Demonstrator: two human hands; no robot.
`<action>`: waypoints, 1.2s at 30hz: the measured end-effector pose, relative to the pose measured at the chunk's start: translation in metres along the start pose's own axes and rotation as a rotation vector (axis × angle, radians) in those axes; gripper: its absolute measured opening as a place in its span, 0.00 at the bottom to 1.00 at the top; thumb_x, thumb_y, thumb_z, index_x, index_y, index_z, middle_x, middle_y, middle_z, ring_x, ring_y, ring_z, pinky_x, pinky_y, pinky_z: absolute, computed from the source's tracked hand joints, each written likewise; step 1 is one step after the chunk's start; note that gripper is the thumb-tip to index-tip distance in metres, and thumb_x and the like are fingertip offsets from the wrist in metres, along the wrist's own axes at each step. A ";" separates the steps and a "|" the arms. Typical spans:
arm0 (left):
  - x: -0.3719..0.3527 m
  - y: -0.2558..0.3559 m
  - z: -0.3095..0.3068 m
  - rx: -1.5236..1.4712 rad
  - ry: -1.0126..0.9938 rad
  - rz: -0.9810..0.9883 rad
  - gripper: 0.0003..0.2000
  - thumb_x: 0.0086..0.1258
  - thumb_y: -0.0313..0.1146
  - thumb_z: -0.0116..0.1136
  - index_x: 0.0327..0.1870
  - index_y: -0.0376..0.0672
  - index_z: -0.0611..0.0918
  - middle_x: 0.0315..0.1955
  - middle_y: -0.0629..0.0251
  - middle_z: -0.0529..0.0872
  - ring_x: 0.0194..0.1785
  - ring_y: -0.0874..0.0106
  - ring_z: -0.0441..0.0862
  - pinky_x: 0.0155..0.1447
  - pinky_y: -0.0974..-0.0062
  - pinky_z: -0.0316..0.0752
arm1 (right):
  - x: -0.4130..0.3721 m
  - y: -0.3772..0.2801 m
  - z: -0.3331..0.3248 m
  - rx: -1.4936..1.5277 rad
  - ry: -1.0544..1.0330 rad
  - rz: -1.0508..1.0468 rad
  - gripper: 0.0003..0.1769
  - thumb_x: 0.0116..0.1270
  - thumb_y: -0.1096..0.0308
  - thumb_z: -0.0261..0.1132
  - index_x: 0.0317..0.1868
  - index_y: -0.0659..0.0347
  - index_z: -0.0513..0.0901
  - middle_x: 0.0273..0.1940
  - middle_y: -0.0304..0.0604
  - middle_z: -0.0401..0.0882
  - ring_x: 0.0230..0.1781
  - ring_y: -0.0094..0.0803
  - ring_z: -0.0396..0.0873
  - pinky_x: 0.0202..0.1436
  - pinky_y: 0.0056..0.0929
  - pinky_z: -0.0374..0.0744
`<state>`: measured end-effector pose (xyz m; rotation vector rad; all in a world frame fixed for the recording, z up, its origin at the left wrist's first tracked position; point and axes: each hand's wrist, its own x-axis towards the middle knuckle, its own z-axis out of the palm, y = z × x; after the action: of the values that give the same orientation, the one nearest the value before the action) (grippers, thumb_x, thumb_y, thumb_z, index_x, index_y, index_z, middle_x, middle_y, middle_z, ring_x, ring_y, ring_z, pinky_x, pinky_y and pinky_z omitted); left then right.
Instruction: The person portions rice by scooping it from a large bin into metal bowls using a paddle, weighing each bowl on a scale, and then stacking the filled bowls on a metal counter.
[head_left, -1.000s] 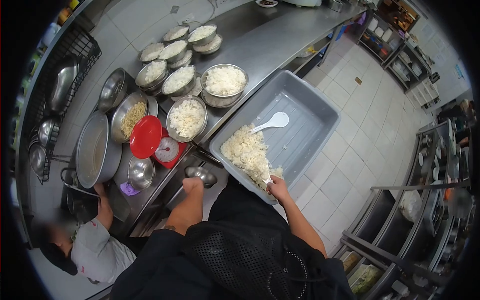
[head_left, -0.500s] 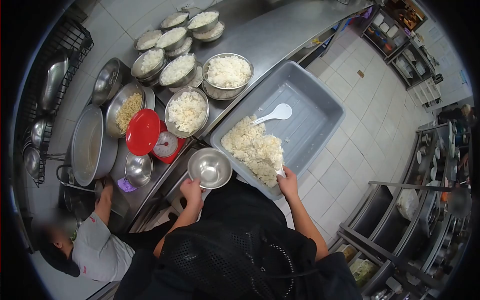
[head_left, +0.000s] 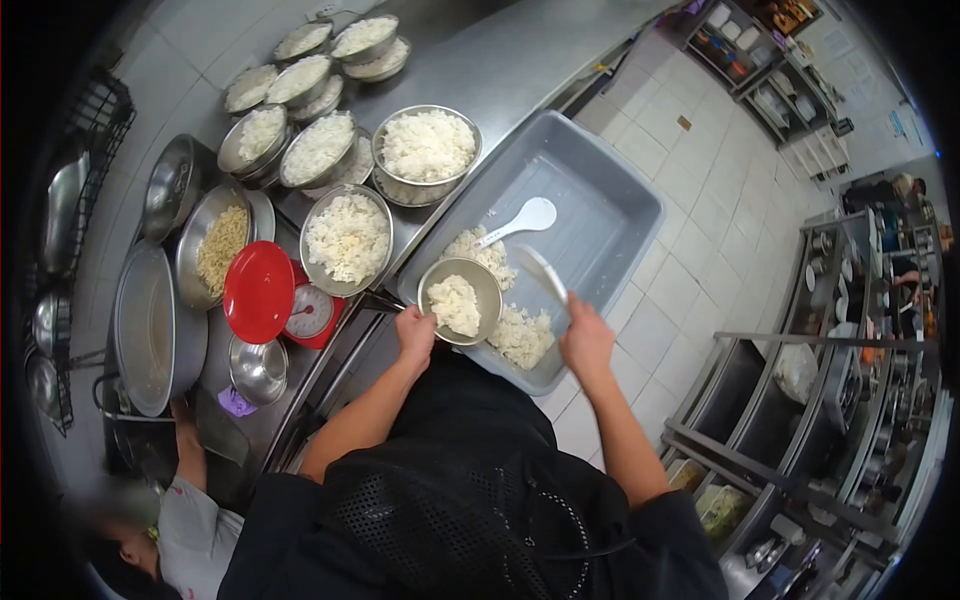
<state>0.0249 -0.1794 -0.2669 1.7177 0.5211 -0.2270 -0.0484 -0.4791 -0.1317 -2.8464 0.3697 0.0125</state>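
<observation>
Since half a second ago: bowl (head_left: 460, 300) moved over the tub (head_left: 640, 215), now part-filled with rice. Left hand (head_left: 415, 335) pinches its rim, holding it above the rice heap (head_left: 522, 338), likely to catch spills. Right hand (head_left: 586, 342), fingers wrapped round the paddle (head_left: 545, 272), is raised. Filled bowls (head_left: 428, 148) sit on the counter (head_left: 500, 70).

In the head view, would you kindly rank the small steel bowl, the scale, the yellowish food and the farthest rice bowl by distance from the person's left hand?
1. Small steel bowl: held in the left hand.
2. Scale: on the counter, just to its left.
3. Yellowish food: in a bowl farther left, behind the scale.
4. Farthest rice bowl: at the counter's far end.
</observation>
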 end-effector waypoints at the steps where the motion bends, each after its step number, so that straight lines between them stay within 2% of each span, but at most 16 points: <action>1: -0.008 0.023 -0.008 -0.018 -0.012 -0.078 0.01 0.61 0.20 0.59 0.32 0.36 0.79 0.26 0.63 0.82 0.25 0.73 0.81 0.27 0.73 0.75 | 0.006 0.014 0.007 0.000 -0.011 0.022 0.29 0.59 0.73 0.62 0.64 0.56 0.79 0.44 0.46 0.84 0.42 0.48 0.86 0.41 0.45 0.83; 3: -0.009 0.038 -0.017 -0.150 -0.073 -0.159 0.04 0.61 0.19 0.57 0.36 0.35 0.81 0.27 0.64 0.83 0.25 0.74 0.80 0.27 0.77 0.72 | 0.023 0.039 0.030 -0.262 -0.317 0.107 0.21 0.63 0.71 0.62 0.58 0.59 0.84 0.46 0.47 0.88 0.45 0.48 0.88 0.46 0.43 0.85; 4: 0.000 0.032 -0.021 -0.168 -0.096 -0.158 0.06 0.61 0.19 0.57 0.37 0.35 0.82 0.27 0.65 0.83 0.25 0.75 0.80 0.26 0.78 0.70 | 0.032 0.042 0.040 -0.257 -0.323 0.122 0.21 0.63 0.71 0.62 0.58 0.59 0.84 0.46 0.47 0.88 0.45 0.48 0.88 0.46 0.43 0.85; 6: 0.012 0.022 -0.022 -0.182 -0.105 -0.161 0.04 0.60 0.20 0.58 0.34 0.36 0.81 0.26 0.66 0.83 0.25 0.76 0.79 0.27 0.79 0.70 | 0.044 0.044 0.058 -0.325 -0.684 0.104 0.15 0.67 0.70 0.61 0.50 0.58 0.89 0.49 0.50 0.90 0.50 0.47 0.89 0.51 0.41 0.86; 8: 0.020 0.019 -0.021 -0.210 -0.105 -0.164 0.02 0.60 0.20 0.59 0.32 0.37 0.81 0.25 0.67 0.83 0.24 0.78 0.78 0.29 0.79 0.70 | 0.050 0.037 0.076 -0.320 -0.705 0.113 0.14 0.66 0.69 0.61 0.48 0.58 0.90 0.49 0.51 0.90 0.51 0.48 0.88 0.52 0.42 0.86; 12: 0.027 0.012 -0.011 -0.087 -0.084 -0.141 0.08 0.60 0.22 0.60 0.39 0.33 0.86 0.31 0.64 0.87 0.32 0.75 0.83 0.37 0.74 0.75 | 0.065 0.035 0.070 -0.241 -0.855 0.159 0.15 0.63 0.67 0.63 0.47 0.61 0.90 0.50 0.54 0.89 0.54 0.50 0.87 0.56 0.45 0.85; 14: 0.023 0.027 -0.009 -0.024 -0.068 -0.128 0.11 0.58 0.23 0.61 0.42 0.31 0.87 0.36 0.60 0.90 0.38 0.72 0.85 0.44 0.69 0.78 | 0.063 0.043 0.100 -0.226 -0.885 0.123 0.18 0.61 0.65 0.63 0.49 0.63 0.89 0.52 0.56 0.88 0.56 0.51 0.86 0.59 0.46 0.83; 19: 0.031 0.026 -0.016 0.133 -0.052 -0.088 0.11 0.61 0.24 0.59 0.41 0.29 0.86 0.33 0.56 0.90 0.38 0.71 0.86 0.45 0.68 0.78 | 0.045 0.022 0.135 -0.086 -0.917 0.161 0.20 0.62 0.66 0.62 0.52 0.64 0.88 0.55 0.57 0.86 0.57 0.52 0.85 0.60 0.46 0.82; 25: 0.035 0.029 -0.019 0.094 -0.124 -0.158 0.14 0.59 0.22 0.58 0.45 0.30 0.86 0.38 0.59 0.90 0.40 0.72 0.85 0.46 0.70 0.77 | 0.049 0.001 0.181 -0.029 -0.801 0.306 0.20 0.63 0.64 0.61 0.53 0.58 0.88 0.55 0.55 0.87 0.57 0.51 0.85 0.59 0.45 0.83; 28: 0.041 0.018 -0.021 0.012 -0.171 -0.175 0.13 0.59 0.21 0.57 0.46 0.31 0.85 0.39 0.61 0.89 0.40 0.72 0.85 0.46 0.72 0.77 | 0.049 -0.009 0.202 0.125 -0.695 0.271 0.18 0.64 0.64 0.59 0.49 0.50 0.91 0.50 0.51 0.89 0.55 0.51 0.86 0.60 0.53 0.80; 31: 0.041 0.027 -0.021 -0.006 -0.204 -0.211 0.11 0.60 0.21 0.57 0.44 0.33 0.85 0.37 0.63 0.88 0.37 0.74 0.83 0.43 0.75 0.76 | 0.038 -0.020 0.228 0.253 -0.567 0.445 0.19 0.65 0.63 0.56 0.51 0.50 0.90 0.51 0.50 0.88 0.62 0.51 0.81 0.64 0.74 0.64; 32: 0.039 0.034 -0.021 0.031 -0.216 -0.247 0.10 0.61 0.21 0.57 0.42 0.34 0.85 0.35 0.64 0.87 0.35 0.76 0.83 0.41 0.76 0.76 | 0.037 -0.020 0.236 0.269 -0.566 0.460 0.19 0.65 0.63 0.56 0.51 0.50 0.90 0.51 0.50 0.88 0.62 0.51 0.81 0.64 0.74 0.64; 33: 0.035 0.038 -0.021 0.051 -0.228 -0.248 0.10 0.61 0.21 0.57 0.42 0.34 0.85 0.35 0.64 0.87 0.35 0.76 0.83 0.41 0.76 0.76 | 0.034 -0.021 0.242 0.361 -0.574 0.474 0.19 0.65 0.64 0.58 0.53 0.50 0.90 0.49 0.50 0.89 0.58 0.49 0.83 0.62 0.68 0.68; 34: 0.029 0.043 -0.017 -0.037 -0.166 -0.271 0.10 0.61 0.21 0.58 0.43 0.34 0.84 0.34 0.65 0.87 0.35 0.76 0.82 0.41 0.78 0.75 | 0.030 -0.018 0.246 0.449 -0.576 0.490 0.20 0.65 0.64 0.59 0.54 0.50 0.90 0.47 0.49 0.90 0.55 0.47 0.85 0.60 0.61 0.73; 35: 0.024 0.048 -0.012 -0.126 -0.108 -0.293 0.09 0.62 0.21 0.58 0.43 0.35 0.84 0.34 0.66 0.86 0.34 0.77 0.82 0.40 0.79 0.75 | 0.026 -0.016 0.248 0.457 -0.566 0.514 0.20 0.65 0.64 0.59 0.54 0.50 0.90 0.47 0.49 0.90 0.55 0.47 0.85 0.60 0.61 0.73; 36: 0.019 0.056 -0.009 -0.114 -0.132 -0.291 0.09 0.62 0.21 0.58 0.43 0.35 0.84 0.34 0.66 0.86 0.34 0.77 0.82 0.40 0.79 0.75 | 0.016 -0.005 0.277 0.606 -0.557 0.520 0.19 0.65 0.65 0.61 0.55 0.51 0.89 0.43 0.48 0.89 0.49 0.43 0.86 0.56 0.53 0.76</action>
<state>0.0656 -0.1743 -0.2242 1.5010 0.6722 -0.5060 -0.0244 -0.4041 -0.3982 -1.9783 0.8036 0.6550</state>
